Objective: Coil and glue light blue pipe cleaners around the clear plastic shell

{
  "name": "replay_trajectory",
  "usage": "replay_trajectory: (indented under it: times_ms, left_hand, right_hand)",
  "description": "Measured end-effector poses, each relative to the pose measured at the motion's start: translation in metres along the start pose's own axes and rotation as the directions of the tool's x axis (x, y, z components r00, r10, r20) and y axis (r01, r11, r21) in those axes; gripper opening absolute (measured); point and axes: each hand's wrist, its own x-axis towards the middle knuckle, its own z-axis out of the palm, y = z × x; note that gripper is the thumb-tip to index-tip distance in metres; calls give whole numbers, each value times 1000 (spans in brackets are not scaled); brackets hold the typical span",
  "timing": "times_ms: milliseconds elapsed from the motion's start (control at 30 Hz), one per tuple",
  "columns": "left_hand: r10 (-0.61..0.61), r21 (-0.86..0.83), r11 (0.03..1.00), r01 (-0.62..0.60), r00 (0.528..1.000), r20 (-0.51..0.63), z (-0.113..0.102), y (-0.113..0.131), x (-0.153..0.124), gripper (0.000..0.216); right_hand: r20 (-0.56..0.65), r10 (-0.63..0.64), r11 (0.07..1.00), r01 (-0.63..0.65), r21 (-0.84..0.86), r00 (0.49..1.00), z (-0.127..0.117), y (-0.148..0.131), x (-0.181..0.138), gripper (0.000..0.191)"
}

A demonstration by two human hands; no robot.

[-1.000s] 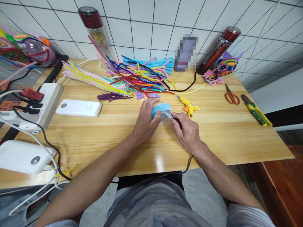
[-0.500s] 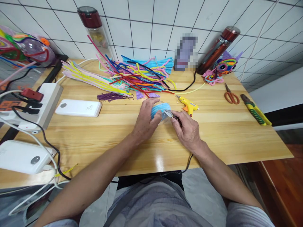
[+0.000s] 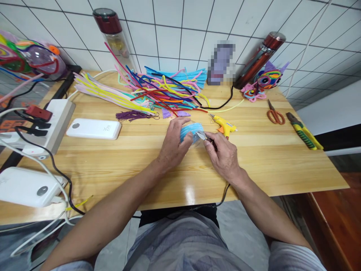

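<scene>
Over the middle of the table, my left hand (image 3: 175,142) is closed round a blue piece (image 3: 188,130), striped like rows of pipe cleaners, with clear plastic showing at its lower right edge. My right hand (image 3: 224,154) grips a pair of small snips (image 3: 201,134) with short pointed metal blades and a dark handle. The blades point left and lie against the right edge of the blue piece. How far apart the blades are is hard to make out. A yellow glue gun (image 3: 225,124) lies just beyond my right hand.
Behind my hands is a heap of coloured pipe cleaners (image 3: 169,90). Orange-handled scissors (image 3: 275,114) and green-yellow pliers (image 3: 303,131) lie at right. On the left are a white power bank (image 3: 93,128), a power strip (image 3: 58,120) and loose cables. A dark purple tassel (image 3: 132,115) lies near the heap.
Almost nothing differs. The snips' blades have shifted very slightly at the edge of the blue piece; both hands keep their hold.
</scene>
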Motion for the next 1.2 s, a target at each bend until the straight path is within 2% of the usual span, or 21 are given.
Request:
replay_trajectory:
  times_ms: [633,967,1200]
  left_hand:
    - [-8,-24,1000,8,1000,-4,0,0,0,40]
    - [-19,-15,1000,19,1000,8,-1,1,0,40]
    - [-18,-7,1000,18,1000,9,-1,2,0,40]
  right_hand:
    - [-9,10,1000,-10,15,1000,-4,-2,-2,24]
    - [-3,-42,998,42,46,999,-4,-9,-1,25]
    - [49,12,999,-14,29,999,-1,-8,-2,26]
